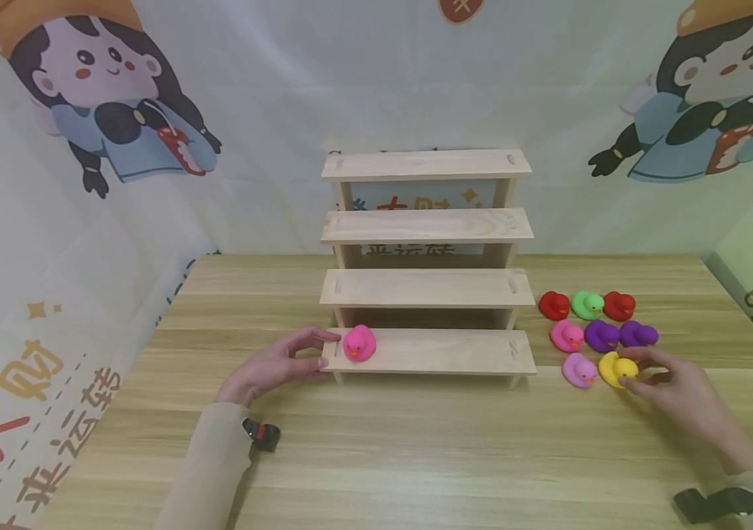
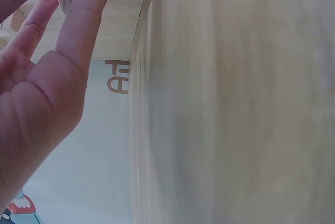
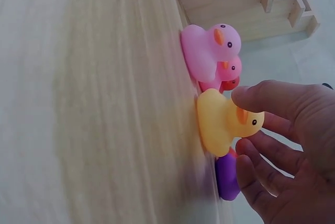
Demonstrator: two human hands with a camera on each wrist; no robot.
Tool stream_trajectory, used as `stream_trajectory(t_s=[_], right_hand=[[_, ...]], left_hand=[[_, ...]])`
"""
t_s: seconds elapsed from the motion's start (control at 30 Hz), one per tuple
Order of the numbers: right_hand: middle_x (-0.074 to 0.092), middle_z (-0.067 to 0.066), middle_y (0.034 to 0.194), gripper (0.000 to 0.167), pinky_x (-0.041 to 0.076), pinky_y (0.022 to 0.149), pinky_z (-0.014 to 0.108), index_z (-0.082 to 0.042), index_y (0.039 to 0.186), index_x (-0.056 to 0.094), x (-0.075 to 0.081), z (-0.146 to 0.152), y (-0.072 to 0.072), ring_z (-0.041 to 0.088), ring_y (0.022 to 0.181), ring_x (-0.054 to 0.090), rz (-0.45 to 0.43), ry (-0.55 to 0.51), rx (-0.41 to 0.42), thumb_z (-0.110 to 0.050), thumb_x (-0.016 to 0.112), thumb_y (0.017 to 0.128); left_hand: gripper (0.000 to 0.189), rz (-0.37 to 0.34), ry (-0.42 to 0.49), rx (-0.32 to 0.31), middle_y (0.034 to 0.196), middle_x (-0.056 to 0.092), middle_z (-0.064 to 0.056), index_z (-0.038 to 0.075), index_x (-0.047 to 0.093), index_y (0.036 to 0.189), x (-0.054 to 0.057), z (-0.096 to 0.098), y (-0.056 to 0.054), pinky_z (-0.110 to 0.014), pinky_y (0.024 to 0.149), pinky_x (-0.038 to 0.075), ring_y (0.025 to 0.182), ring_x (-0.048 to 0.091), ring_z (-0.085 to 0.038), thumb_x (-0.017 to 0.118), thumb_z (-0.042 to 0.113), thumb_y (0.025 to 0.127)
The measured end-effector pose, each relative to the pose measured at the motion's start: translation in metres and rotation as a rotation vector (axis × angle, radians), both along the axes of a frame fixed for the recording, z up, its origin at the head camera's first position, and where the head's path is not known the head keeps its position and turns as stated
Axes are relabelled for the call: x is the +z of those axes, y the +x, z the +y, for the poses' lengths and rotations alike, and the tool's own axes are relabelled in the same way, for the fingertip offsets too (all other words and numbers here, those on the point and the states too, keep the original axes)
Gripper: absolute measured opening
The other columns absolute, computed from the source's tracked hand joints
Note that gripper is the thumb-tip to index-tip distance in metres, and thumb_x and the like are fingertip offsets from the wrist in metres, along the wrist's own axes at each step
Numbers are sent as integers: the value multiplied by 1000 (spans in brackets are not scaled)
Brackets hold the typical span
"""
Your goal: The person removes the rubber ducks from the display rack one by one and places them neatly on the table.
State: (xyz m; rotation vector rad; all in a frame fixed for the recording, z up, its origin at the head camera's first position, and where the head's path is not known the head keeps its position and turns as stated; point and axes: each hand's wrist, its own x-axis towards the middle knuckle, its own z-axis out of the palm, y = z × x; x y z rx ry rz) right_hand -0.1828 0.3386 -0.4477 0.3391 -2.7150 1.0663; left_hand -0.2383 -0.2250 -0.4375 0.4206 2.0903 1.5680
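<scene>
A yellow rubber duck [image 1: 617, 369] sits on the table at the right, and my right hand [image 1: 684, 394] pinches its head between thumb and fingers. The right wrist view shows the yellow duck [image 3: 214, 122] resting on the tabletop, the thumb [image 3: 261, 96] at one side of its head. My left hand [image 1: 277, 364] grips the left end of the lowest step of a wooden four-step stand [image 1: 442, 352]. On that step, close to the left fingertips, stands a hot-pink rubber duck [image 1: 359, 344]. In the left wrist view the fingers [image 2: 78, 30] partly cover the step's end.
Beside the yellow duck are a light-purple duck [image 1: 578, 370], a pink duck [image 1: 567, 336], two purple ducks [image 1: 602, 335], two red ducks [image 1: 554, 305] and a green duck [image 1: 588, 305]. Behind the wooden table [image 1: 416, 456] hangs a printed cloth [image 1: 270, 110].
</scene>
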Motion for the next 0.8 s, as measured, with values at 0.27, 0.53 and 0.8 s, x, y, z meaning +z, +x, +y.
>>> stream_trajectory(t_s=[0.27, 0.53, 0.8], right_hand=[[64, -13, 99, 32, 47, 66, 8, 6, 107, 66, 9, 0, -2, -10, 83, 52, 55, -31, 14, 3, 77, 78], [69, 12, 99, 35, 47, 60, 11, 6, 109, 66, 22, -6, -6, -8, 80, 54, 66, -12, -13, -1, 79, 77], [68, -5, 105, 36, 46, 73, 8, 2, 117, 64, 31, -23, -8, -6, 89, 56, 72, -60, 48, -3, 75, 83]], left_hand=[[44, 0, 37, -14, 136, 40, -22, 2, 50, 134, 1, 1, 1, -40, 95, 50, 113, 55, -33, 64, 10, 93], [44, -2, 42, -13, 135, 41, -22, 2, 50, 134, 1, 2, 1, -40, 95, 51, 113, 55, -34, 64, 10, 93], [44, -3, 40, -11, 135, 41, -22, 2, 50, 134, 0, 1, 0, -41, 95, 50, 112, 55, -33, 64, 10, 93]])
